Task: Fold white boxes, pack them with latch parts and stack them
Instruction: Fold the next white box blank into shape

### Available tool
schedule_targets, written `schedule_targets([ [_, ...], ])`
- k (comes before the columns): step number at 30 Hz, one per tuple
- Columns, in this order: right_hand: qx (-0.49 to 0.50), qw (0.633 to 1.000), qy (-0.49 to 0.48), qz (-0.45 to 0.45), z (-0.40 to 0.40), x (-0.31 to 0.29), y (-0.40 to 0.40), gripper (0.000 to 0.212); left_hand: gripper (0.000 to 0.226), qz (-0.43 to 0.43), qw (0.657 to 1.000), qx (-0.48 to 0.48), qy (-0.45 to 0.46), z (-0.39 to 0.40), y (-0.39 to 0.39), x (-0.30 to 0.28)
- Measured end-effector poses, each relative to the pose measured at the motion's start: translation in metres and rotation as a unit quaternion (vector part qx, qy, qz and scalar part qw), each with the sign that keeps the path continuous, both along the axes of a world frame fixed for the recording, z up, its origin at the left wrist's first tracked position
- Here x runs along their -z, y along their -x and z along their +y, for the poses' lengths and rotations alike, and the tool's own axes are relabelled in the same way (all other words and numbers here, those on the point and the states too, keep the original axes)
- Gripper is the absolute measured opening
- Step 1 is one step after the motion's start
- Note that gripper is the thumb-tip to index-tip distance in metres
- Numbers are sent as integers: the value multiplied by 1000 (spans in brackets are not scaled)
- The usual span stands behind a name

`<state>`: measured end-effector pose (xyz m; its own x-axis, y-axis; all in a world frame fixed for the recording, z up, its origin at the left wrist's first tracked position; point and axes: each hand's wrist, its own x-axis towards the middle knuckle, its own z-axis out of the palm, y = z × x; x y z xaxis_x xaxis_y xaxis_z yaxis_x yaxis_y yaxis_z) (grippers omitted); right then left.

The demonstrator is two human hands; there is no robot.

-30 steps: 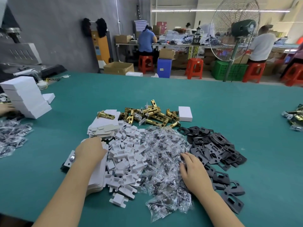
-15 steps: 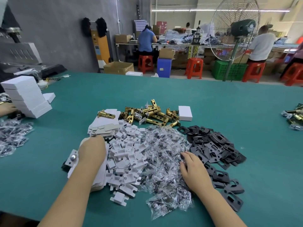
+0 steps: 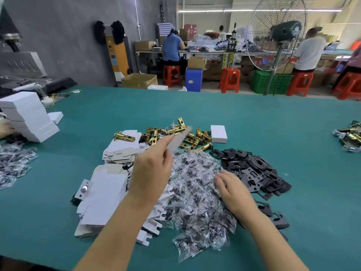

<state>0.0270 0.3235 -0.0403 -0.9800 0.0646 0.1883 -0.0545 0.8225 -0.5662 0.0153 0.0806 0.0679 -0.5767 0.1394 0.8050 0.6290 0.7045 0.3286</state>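
Left hand [image 3: 151, 173] raised above the tabletop [image 3: 254, 114], grip pinching a flat white box blank [image 3: 178, 140] between thumb and fingers; the blank is motion-blurred and angles up toward the far right, over the brass latches.

Right hand [image 3: 233, 189] low on the pile of clear screw bags [image 3: 195, 192], fingers curled at the bags. Blurred, so can't tell whether that grip actually holds a bag.

Layout on the green tabletop:
- Near left: stack of flat box blanks [image 3: 101, 198], with a small metal plate [image 3: 84, 189] poking out at its left edge.
- Just beyond that: second stack of flat blanks [image 3: 121, 151] with one brass latch [image 3: 124, 136] lying on top.
- Between the blank stacks and the bags: white card inserts [image 3: 154, 216], partly hidden under the left forearm.
- Far centre: heap of brass latches [image 3: 197, 138], one folded white box [image 3: 218, 133] just right of it.
- Right of the bags: black strike plates [image 3: 254, 171], touching the bag pile.
- Far left: stack of finished white boxes [image 3: 27, 116], another person's hand [image 3: 6, 128] at its base, more bagged screws [image 3: 13, 163] nearer.
- Far right edge: another small latch pile [image 3: 349, 135].
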Motion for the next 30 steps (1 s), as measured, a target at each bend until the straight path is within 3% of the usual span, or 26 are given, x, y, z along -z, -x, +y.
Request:
schedule_targets([
  [2,4,992,123,20,-3,-19,-5,70,40,-95,982,76,-141,15,-5,-3],
  [3,-11,975,223,-3,-6,-29,-9,85,42,-175,954,115,-215,22,-5,-3],
  [5,-62,894,434,-89,-13,-44,-15,98,45,-318,872,178,-326,36,-5,1],
  [6,-82,842,519,-124,-16,-48,-17,91,46,-353,849,187,-345,42,-4,6],
  [8,-76,770,614,-153,-21,-54,-22,72,50,-370,848,194,-325,50,-2,17],
  [14,-96,694,691,-178,-20,-44,-24,69,79,-335,925,170,-56,53,4,43],
  [17,-106,673,711,-173,-16,-39,-23,80,86,-339,925,166,-39,53,5,47],
  [19,-120,677,703,-182,-17,-39,-23,74,87,-330,928,167,-47,55,5,50],
  [21,-118,740,638,-177,-17,-38,-21,69,85,-335,923,178,-66,57,4,51],
  [23,-110,809,558,-148,-19,-40,-19,66,68,-370,900,205,-100,56,4,52],
  [26,-46,815,567,-108,-14,-39,-14,60,36,-415,863,212,-195,54,5,54],
  [29,-18,818,570,-74,-9,-37,-14,40,38,-444,819,175,-319,51,8,54],
  [30,-15,819,569,-71,-9,-36,-14,33,45,-434,824,177,-317,50,8,55],
])
